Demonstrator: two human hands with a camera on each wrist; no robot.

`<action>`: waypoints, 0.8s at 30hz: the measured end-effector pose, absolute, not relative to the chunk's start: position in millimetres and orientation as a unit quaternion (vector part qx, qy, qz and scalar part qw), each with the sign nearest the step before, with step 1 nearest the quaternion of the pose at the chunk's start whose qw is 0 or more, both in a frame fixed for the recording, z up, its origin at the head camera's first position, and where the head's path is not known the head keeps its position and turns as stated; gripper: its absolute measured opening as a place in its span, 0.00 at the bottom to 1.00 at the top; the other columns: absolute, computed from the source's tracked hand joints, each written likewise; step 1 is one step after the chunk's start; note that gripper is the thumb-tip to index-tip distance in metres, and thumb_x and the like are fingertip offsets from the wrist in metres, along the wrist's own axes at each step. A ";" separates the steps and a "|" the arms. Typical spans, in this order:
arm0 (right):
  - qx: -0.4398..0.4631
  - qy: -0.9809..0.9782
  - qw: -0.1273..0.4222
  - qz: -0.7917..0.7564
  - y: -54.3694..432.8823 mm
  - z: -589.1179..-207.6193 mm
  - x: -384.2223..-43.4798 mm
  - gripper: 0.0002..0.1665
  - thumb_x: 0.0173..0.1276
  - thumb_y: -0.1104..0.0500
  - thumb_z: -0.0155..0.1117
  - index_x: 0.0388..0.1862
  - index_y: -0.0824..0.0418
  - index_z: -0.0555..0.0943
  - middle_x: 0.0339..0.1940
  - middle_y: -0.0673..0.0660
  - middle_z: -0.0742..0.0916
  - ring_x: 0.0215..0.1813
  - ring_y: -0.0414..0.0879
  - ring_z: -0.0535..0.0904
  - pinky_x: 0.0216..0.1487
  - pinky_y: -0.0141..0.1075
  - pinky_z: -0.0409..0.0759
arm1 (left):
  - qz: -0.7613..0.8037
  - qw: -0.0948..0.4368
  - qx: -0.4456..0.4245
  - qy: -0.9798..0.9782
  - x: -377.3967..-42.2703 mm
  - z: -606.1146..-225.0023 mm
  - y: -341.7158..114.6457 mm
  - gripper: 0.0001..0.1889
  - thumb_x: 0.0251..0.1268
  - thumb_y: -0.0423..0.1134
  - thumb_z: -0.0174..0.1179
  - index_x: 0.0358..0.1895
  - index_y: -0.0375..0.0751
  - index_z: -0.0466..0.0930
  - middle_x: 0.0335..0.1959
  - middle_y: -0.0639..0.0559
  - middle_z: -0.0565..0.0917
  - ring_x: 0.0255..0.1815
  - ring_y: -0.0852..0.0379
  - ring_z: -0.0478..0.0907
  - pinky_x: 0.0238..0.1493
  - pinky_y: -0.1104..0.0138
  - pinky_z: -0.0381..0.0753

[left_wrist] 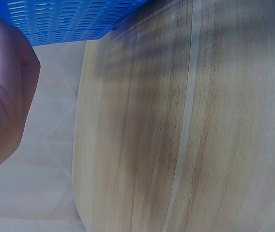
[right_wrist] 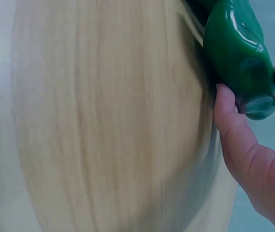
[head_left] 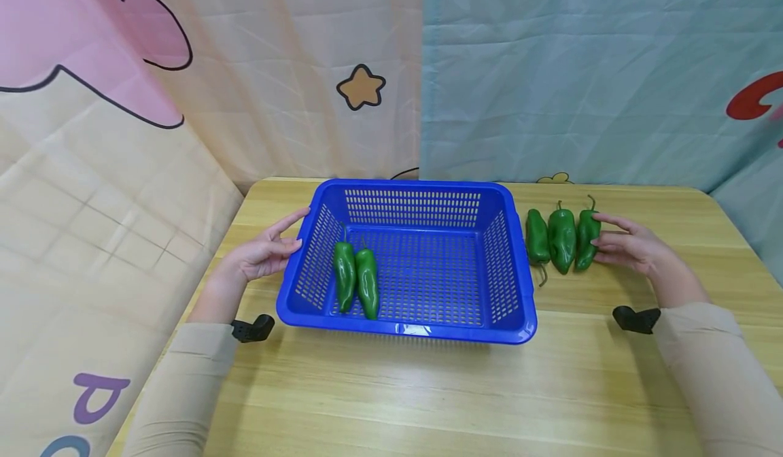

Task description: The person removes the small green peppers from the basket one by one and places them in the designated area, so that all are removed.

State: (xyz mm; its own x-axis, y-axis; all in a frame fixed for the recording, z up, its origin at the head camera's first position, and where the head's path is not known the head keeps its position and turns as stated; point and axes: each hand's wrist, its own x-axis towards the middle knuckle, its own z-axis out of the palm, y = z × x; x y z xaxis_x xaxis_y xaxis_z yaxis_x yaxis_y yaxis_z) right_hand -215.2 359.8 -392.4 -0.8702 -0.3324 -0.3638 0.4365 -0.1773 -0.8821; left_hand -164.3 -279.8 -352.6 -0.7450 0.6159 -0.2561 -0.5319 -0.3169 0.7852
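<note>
A blue plastic basket [head_left: 406,330] with slotted walls stands mid-table, two green peppers [head_left: 344,277] lying inside at its left. At the basket's left rim is my left hand [head_left: 263,256], its index finger extended along the edge and the thumb near it. The left wrist view shows this hand beside the slotted wall. To the right of the basket, three more green peppers lie in a row: a left one [head_left: 537,237], a middle one [head_left: 562,241] and a right one [head_left: 588,239]. My right hand [head_left: 630,246] pinches the right pepper [right_wrist: 241,63] between thumb and fingers.
The wooden table [head_left: 428,396] ends at a patterned cloth backdrop [head_left: 520,83] behind the basket. Another cloth [head_left: 110,239] rises along the left side. Black wrist mounts [head_left: 253,328] stick out inward from both sleeves.
</note>
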 end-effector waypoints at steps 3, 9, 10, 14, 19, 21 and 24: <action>0.040 0.594 0.254 -0.762 360.4 -392.6 -216.4 0.28 0.67 0.75 0.48 0.43 0.41 0.81 0.36 0.54 0.83 0.37 0.46 0.83 0.39 0.40 0.83 | 0.809 0.353 0.045 0.467 -164.1 -352.4 -279.6 0.40 0.71 0.23 0.40 0.74 0.56 0.29 0.44 0.41 0.81 0.40 0.51 0.82 0.42 0.64 0.83; 0.027 0.597 0.253 -0.761 361.3 -393.4 -217.5 0.27 0.68 0.73 0.49 0.43 0.41 0.82 0.36 0.53 0.81 0.38 0.45 0.83 0.39 0.39 0.83 | 0.810 0.353 0.047 0.466 -164.1 -352.9 -279.6 0.40 0.71 0.23 0.40 0.74 0.56 0.29 0.43 0.41 0.81 0.39 0.51 0.82 0.42 0.64 0.83; 0.027 0.597 0.253 -0.761 361.2 -393.5 -217.5 0.26 0.68 0.73 0.50 0.43 0.41 0.82 0.36 0.53 0.81 0.38 0.45 0.82 0.39 0.39 0.83 | 0.811 0.354 0.047 0.465 -164.1 -353.2 -279.6 0.40 0.71 0.23 0.40 0.74 0.56 0.29 0.44 0.41 0.81 0.39 0.51 0.82 0.42 0.64 0.83; 0.026 0.599 0.253 -0.759 360.7 -393.7 -217.8 0.26 0.68 0.73 0.51 0.43 0.41 0.82 0.37 0.52 0.81 0.38 0.45 0.82 0.39 0.39 0.83 | 0.812 0.355 0.045 0.460 -163.7 -353.2 -279.7 0.40 0.71 0.23 0.40 0.74 0.56 0.28 0.44 0.40 0.81 0.39 0.51 0.82 0.42 0.64 0.83; 0.026 0.593 0.257 -0.763 361.5 -391.9 -217.9 0.26 0.68 0.73 0.49 0.43 0.42 0.82 0.37 0.52 0.83 0.38 0.46 0.83 0.40 0.40 0.83 | 0.811 0.357 0.045 0.460 -164.2 -353.1 -279.7 0.40 0.71 0.24 0.40 0.74 0.56 0.28 0.44 0.40 0.81 0.40 0.51 0.82 0.42 0.63 0.83; 0.029 0.588 0.260 -0.765 362.2 -390.9 -218.0 0.26 0.69 0.74 0.48 0.43 0.43 0.82 0.37 0.53 0.83 0.39 0.46 0.83 0.40 0.40 0.83 | 0.811 0.358 0.045 0.460 -164.7 -353.0 -279.7 0.40 0.71 0.24 0.40 0.74 0.57 0.28 0.44 0.40 0.81 0.40 0.51 0.82 0.42 0.63 0.83; 0.036 0.581 0.263 -0.769 362.6 -389.3 -218.1 0.27 0.68 0.74 0.48 0.43 0.43 0.83 0.36 0.53 0.84 0.39 0.47 0.83 0.41 0.41 0.83 | 0.812 0.357 0.045 0.460 -165.0 -352.4 -279.6 0.39 0.71 0.24 0.39 0.74 0.57 0.29 0.44 0.40 0.81 0.40 0.51 0.82 0.42 0.63 0.83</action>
